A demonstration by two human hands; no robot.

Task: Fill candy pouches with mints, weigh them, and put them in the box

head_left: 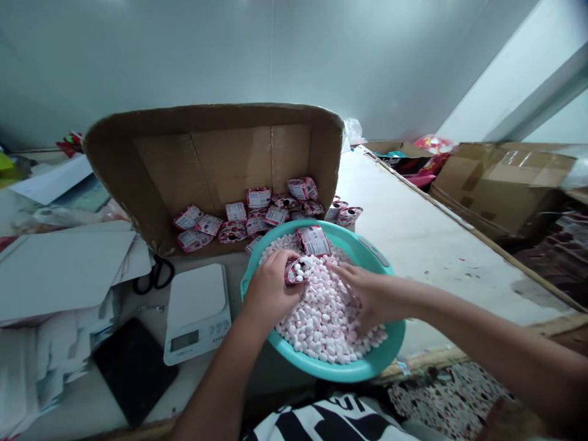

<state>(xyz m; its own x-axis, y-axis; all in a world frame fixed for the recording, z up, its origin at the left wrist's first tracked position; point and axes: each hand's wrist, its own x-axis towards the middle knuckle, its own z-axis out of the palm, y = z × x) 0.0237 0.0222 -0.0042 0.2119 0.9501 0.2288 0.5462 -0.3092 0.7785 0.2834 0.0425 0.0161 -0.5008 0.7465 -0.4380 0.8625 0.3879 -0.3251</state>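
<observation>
A turquoise basin (337,371) full of small pale pink and white pellets, like candies (316,318), stands in front of me at the table's edge. My left hand (269,285) is closed around a small red-and-white printed pouch (293,272). The pouch's mouth is open toward the right, with white candies in it. Fingers stretched and thumb apart, my right hand (370,294) rests in the candies just right of the pouch; its fingertips touch the heap. Another printed pouch (315,241) lies on the candies at the basin's far side.
Behind the basin, a cardboard box (220,153) on its side holds several pouches (232,231); more stand to its right (348,215). Left are a white digital scale (197,312), black scissors (155,275), a dark flat panel (133,370) and stacked white sheets (64,269). Cartons (493,184) stand right.
</observation>
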